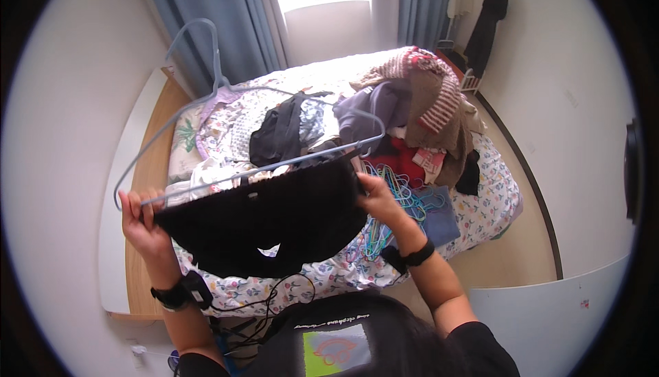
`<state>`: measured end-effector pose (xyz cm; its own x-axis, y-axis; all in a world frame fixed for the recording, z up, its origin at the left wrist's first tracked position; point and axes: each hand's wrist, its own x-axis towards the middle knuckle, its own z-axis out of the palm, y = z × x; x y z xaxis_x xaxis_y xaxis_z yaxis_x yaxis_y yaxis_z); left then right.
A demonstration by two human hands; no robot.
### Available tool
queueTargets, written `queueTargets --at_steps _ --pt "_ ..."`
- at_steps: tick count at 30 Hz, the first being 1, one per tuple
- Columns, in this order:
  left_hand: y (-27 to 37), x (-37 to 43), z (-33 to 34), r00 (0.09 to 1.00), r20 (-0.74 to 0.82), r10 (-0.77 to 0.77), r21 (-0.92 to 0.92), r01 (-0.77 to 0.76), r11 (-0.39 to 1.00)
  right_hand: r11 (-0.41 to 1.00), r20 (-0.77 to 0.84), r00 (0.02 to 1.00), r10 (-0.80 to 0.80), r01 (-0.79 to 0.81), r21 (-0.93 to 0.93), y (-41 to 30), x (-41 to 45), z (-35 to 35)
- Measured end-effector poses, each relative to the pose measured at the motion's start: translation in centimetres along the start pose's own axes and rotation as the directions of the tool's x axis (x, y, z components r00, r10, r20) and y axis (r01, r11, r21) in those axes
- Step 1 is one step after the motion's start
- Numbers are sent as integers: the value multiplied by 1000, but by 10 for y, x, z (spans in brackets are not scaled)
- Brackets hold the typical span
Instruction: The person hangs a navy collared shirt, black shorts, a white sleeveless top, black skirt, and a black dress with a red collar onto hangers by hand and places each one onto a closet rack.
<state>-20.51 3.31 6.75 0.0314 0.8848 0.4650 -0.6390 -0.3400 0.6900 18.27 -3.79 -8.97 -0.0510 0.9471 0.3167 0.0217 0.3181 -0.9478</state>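
Observation:
A black garment (pixel 278 217), which looks like a pair of shorts, is stretched between my hands above the bed. My left hand (pixel 146 222) grips its left upper corner together with the lower left corner of a grey-blue clothes hanger (pixel 288 162). My right hand (pixel 378 197) pinches the garment's right upper edge, just below the hanger's right end. The hanger's bottom bar runs along the garment's top edge, and its hook points up toward the curtain. Whether the garment is fastened to the hanger at the right end, I cannot tell.
Thin coloured hangers (pixel 383 233) lie tangled beside folded blue cloth (pixel 443 217) on the floral bedsheet (pixel 494 192). Farther back are a dark garment (pixel 278 132), a grey-purple garment (pixel 370 104) and a brown knit (pixel 437 114). A wooden headboard (pixel 149 171) stands left; black cables (pixel 270 300) hang near me.

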Motion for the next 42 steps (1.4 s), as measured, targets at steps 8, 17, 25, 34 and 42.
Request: queueTargets --at_steps 8,17,25,34,42 --pt "35 45 -12 986 43 -162 -76 165 983 962 -150 985 -90 125 241 -97 55 -33" --pt "26 75 -13 964 26 -265 -326 259 909 981 -243 953 -181 191 17 -124 69 -36" --pt "28 88 -1 972 89 -220 -264 236 935 946 -479 819 -315 229 -229 -178 71 -50" --pt "21 123 29 967 147 -208 -203 236 950 574 54 972 -230 180 -799 -256 128 -53" --pt "26 148 28 869 489 -83 43 70 997 770 -216 844 -491 305 -560 -350 147 -60"
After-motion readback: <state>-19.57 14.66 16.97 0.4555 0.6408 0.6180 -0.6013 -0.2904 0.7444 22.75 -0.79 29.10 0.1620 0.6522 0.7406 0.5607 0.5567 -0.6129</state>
